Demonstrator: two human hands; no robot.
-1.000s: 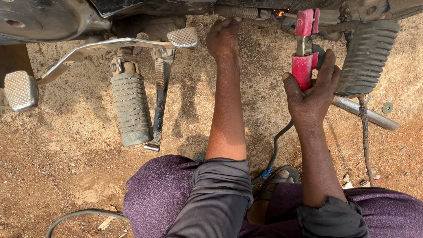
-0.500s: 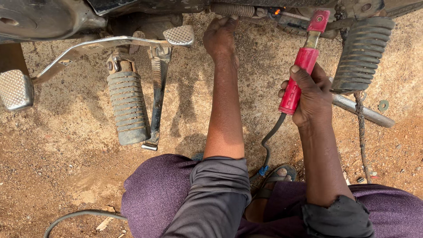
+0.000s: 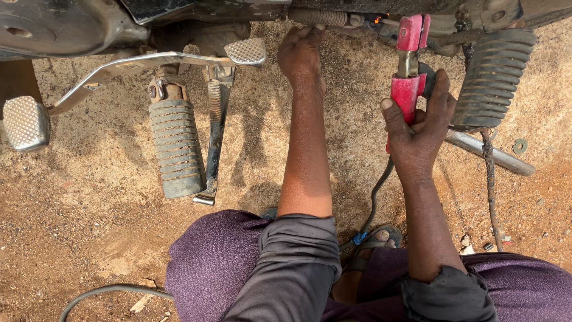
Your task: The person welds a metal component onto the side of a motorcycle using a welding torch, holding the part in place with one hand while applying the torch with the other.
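My right hand point(image 3: 420, 128) grips the red handle of a welding electrode holder point(image 3: 407, 77), whose red jaw points up at the underside of a motorcycle point(image 3: 71, 24). A small orange glow point(image 3: 376, 19) shows at the metal just left of the jaw. A dark cable point(image 3: 376, 197) hangs from the handle toward my lap. My left hand point(image 3: 301, 53) reaches up under the frame, its fingers curled against a ribbed metal part point(image 3: 319, 16). Whether it grasps that part is hidden.
A ribbed rubber footrest point(image 3: 176, 149) and a kickstand point(image 3: 215, 131) hang at left, beside a chrome pedal point(image 3: 245, 52) and brake lever point(image 3: 25, 122). Another footrest point(image 3: 491, 77) and a metal rod point(image 3: 488, 154) are at right. Sandy ground point(image 3: 89, 220) lies below, with a washer point(image 3: 520, 145).
My right hand has swung the red holder from a tilt back upright and up toward the frame. My left hand stays under the frame.
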